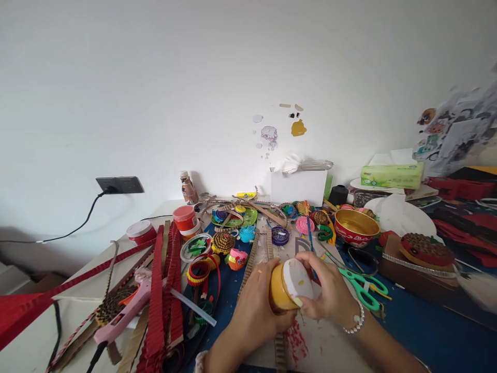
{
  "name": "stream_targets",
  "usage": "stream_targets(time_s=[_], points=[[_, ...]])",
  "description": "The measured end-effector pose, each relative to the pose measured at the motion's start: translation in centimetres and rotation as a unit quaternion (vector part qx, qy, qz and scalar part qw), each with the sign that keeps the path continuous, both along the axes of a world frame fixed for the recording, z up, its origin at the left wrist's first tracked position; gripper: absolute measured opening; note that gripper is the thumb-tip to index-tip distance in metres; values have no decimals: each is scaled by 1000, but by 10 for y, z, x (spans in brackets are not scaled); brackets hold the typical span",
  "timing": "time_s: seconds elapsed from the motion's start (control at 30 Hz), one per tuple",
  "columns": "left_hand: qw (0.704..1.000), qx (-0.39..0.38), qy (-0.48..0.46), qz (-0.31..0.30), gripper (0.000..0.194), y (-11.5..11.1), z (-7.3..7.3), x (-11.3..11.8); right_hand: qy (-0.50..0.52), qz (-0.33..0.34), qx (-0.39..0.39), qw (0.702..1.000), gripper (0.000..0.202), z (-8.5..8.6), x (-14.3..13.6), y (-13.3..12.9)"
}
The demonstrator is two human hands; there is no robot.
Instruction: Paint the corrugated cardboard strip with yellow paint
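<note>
A yellow jar (280, 288) with a white lid (298, 278) is held tilted between both hands, above the paint-stained board. My left hand (256, 298) wraps round the yellow body from the left. The fingers and thumb of my right hand (328, 290) grip the white lid from the right. The lid sits on the jar's mouth and has small yellow smears. Just behind the hands, a blue brush (310, 230) stands out above the right fingers.
Red corrugated strips (156, 305) and a pink glue gun (128, 311) lie at left. Green scissors (363, 290) rest right of my right hand, near a red-gold bowl (357, 228). Coiled paper pieces (223, 242) and a white box (298, 187) stand behind. A brown box (411, 269) is at right.
</note>
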State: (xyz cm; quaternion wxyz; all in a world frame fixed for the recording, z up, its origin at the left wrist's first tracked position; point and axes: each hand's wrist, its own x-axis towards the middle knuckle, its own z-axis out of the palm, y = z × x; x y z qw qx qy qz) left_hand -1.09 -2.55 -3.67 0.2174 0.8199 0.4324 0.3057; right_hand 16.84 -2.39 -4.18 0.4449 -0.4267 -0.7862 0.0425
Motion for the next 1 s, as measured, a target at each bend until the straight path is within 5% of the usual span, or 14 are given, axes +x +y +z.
stream_targets(time_s=[0.27, 0.4, 0.77, 1.0], points=[[999, 44, 18, -8, 61, -1, 0, 2, -9, 8, 7, 1000, 73, 1, -1, -2], [999, 37, 17, -12, 57, -2, 5, 1, 4, -5, 19, 1000, 62, 1, -5, -4], [986, -112, -63, -109, 51, 1, 15, -4, 23, 38, 23, 999, 54, 4, -8, -8], [898, -341, -148, -234, 43, 5, 13, -11, 59, 113, -13, 992, 60, 7, -6, -9]])
